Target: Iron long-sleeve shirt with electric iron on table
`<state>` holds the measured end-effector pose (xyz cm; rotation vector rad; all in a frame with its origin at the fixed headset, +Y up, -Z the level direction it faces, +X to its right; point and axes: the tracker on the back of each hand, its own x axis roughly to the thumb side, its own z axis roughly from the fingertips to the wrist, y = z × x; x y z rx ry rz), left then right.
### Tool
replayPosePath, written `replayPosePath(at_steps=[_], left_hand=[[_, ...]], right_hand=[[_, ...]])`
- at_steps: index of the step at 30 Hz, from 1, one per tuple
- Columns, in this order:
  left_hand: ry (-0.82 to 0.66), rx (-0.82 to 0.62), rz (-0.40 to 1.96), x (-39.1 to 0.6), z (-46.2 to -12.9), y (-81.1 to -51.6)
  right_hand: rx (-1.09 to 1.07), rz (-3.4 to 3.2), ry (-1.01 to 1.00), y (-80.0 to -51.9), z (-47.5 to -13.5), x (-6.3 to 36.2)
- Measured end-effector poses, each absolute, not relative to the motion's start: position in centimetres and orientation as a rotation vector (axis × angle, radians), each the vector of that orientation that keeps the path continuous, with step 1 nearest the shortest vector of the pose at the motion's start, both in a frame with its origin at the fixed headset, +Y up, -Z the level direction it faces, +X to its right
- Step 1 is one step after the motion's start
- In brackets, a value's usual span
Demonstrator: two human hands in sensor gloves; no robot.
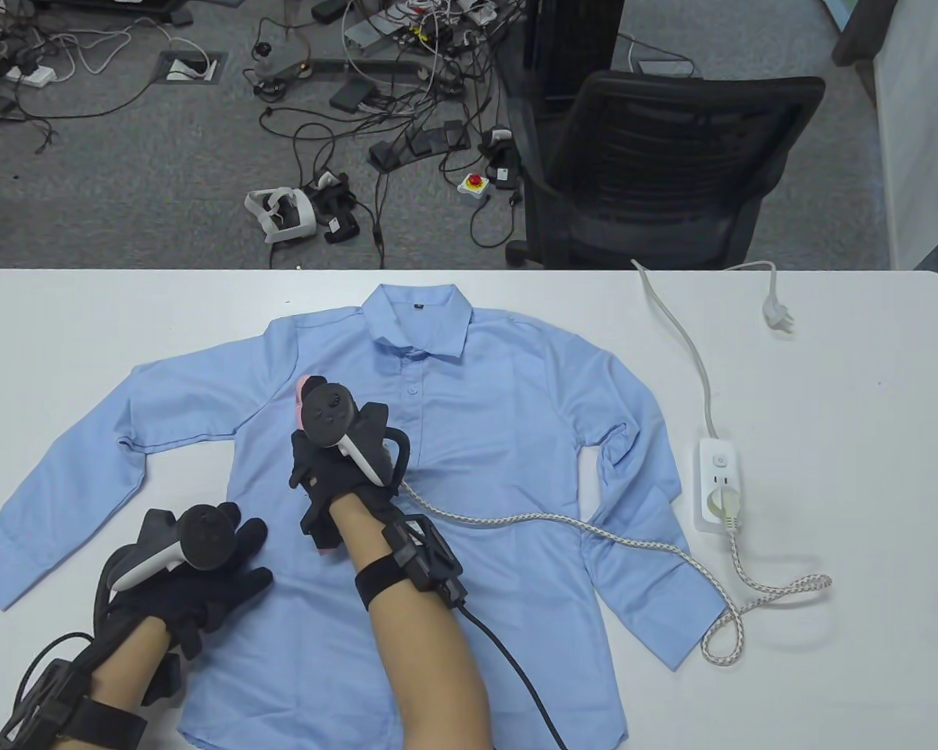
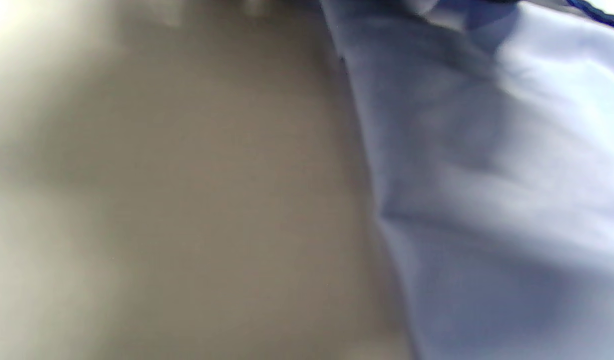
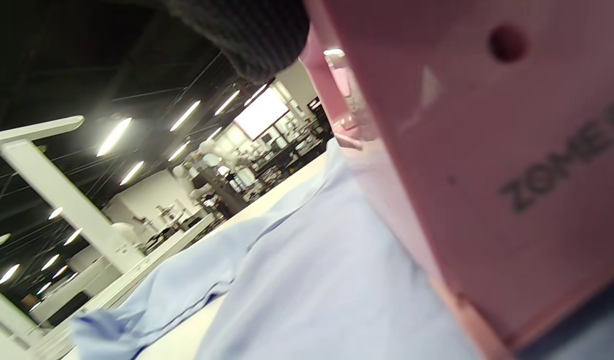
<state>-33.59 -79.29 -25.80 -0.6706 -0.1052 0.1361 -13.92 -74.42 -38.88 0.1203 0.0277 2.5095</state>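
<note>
The shirt [image 1: 500, 437] is light blue woven cloth, matt and mostly smooth, with soft creases at the sleeves. On it, the iron [image 3: 486, 150] has a pink plastic body with a faint sheen. Its cord [image 1: 516, 519], running off the shirt, is braided fabric. The table [image 1: 844, 484] is smooth white laminate. Both gloves are black knit.

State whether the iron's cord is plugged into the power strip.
Plugged in: the iron's braided cord ends in a plug seated in the power strip.
</note>
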Motion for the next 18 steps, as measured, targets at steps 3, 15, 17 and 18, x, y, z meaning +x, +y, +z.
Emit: replayPosePath(at_steps=[3,15,17,18], left_hand=[[-0.106,-0.669,0.134,-33.5,-25.8,-79.2],[-0.112,-0.662,0.148,-33.8,-25.9,-78.8],[-0.088,-0.632,0.195,-34.2,-26.2,-78.6],[-0.08,-0.618,0.211,-34.4,-26.3,-78.5]], right_hand=[[0.031,2.515,-0.014,-74.4,-39.3,-12.8],[-0.065,2.521,-0.105,-74.3,-39.8,-10.8],[-0.065,2.472,-0.094,-74.0,-39.7,-10.4],[-0.064,2.45,-0.097,-73.8,-39.5,-10.3]])
